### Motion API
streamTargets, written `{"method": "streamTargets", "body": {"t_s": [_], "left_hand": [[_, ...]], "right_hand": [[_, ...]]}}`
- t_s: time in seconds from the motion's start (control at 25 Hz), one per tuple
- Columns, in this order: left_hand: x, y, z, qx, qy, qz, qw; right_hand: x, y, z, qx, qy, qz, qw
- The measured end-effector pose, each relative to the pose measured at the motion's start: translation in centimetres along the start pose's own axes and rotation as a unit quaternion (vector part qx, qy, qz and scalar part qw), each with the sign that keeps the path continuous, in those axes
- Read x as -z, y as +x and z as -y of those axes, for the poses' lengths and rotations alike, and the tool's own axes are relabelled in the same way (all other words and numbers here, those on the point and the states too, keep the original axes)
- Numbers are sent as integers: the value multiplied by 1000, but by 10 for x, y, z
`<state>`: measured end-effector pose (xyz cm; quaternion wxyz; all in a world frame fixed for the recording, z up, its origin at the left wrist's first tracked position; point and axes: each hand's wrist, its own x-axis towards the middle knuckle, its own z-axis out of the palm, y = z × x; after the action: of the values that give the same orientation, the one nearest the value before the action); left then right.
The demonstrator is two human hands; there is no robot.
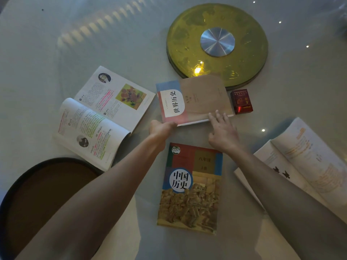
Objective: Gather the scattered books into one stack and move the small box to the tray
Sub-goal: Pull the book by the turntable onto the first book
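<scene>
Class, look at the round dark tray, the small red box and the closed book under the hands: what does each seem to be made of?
Tray: black rim, matte brown floor, perhaps plastic or lacquered wood.
Small red box: probably printed card, glossy; it catches light.
Closed book: paper, with a smooth printed cover and white page edges showing.

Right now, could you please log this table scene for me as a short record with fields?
closed books: world history book, Chinese history book
open books: one at left, one at right
small box: red box, on the table beside the world history book
tray: dark round tray, lower left, nothing visible in it
left hand: gripping the world history book's near corner
right hand: fingers on its near edge
</scene>
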<state>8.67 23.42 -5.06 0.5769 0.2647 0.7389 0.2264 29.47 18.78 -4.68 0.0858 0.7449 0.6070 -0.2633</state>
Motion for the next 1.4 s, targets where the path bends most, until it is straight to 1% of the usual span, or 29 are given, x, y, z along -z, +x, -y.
{"method": "streamTargets", "body": {"t_s": [0.08, 0.16, 0.24, 0.28, 0.32, 0.4, 0.52, 0.6, 0.68, 0.72, 0.76, 0.8, 0.84, 0.88, 0.96, 1.0, 1.08, 1.2, 1.24, 1.28, 1.32, 1.4], "left_hand": [[3, 1, 0, -4, -15, -16, 1000], [4, 2, 0, -8, -88, -13, 996], [0, -5, -7, -1, -209, 55, 976], [-4, -10, -10, -1, -247, 90, 965], [-9, -14, -13, -5, -265, 110, 958], [-18, -20, -19, -9, -276, 97, 956], [-14, -24, -20, -2, -256, 70, 964], [-5, -29, -20, -16, -225, 68, 972], [3, -42, -26, -59, -209, 104, 971], [8, -52, -31, -79, -210, 131, 966], [12, -61, -37, -93, -214, 157, 960], [16, -68, -43, -101, -219, 182, 953], [19, -75, -47, -104, -219, 204, 949], [23, -83, -50, -105, -214, 223, 945], [31, -98, -51, -108, -193, 247, 943], [35, -105, -48, -108, -180, 255, 944], [45, -113, -35, -99, -167, 271, 943], [60, -119, -7, -82, -166, 308, 933], [63, -120, 3, -79, -159, 312, 933], [64, -121, 13, -80, -140, 300, 940], [64, -120, 24, -84, -101, 268, 954], [62, -119, 48, -84, 0, 187, 979]], "right_hand": [[-2, -2, 3, 2, -3, -12, 1000], [-1, -6, 5, -1, 8, -19, 1000], [2, -11, 10, 7, 32, -18, 999], [3, -15, 15, 20, 39, -16, 999], [3, -21, 21, 40, 46, -14, 998], [-1, -32, 34, 89, 72, 4, 993], [-7, -47, 45, 134, 133, 24, 982], [-2, -56, 47, 141, 208, -4, 968], [7, -63, 46, 111, 267, -79, 954], [12, -65, 44, 78, 292, -111, 947], [19, -67, 42, 34, 327, -120, 937], [25, -68, 38, -12, 378, -109, 919], [31, -69, 34, -55, 439, -86, 893], [36, -72, 29, -88, 502, -58, 858], [42, -84, 21, -110, 600, 9, 793], [43, -93, 18, -103, 621, 34, 777], [35, -113, 10, -98, 634, 66, 765], [8, -137, -4, -123, 670, 98, 726], [-3, -145, -7, -129, 677, 97, 718], [-15, -152, -11, -140, 676, 83, 719], [-25, -158, -13, -154, 666, 57, 728], [-42, -170, -15, -178, 617, 15, 767]]}}
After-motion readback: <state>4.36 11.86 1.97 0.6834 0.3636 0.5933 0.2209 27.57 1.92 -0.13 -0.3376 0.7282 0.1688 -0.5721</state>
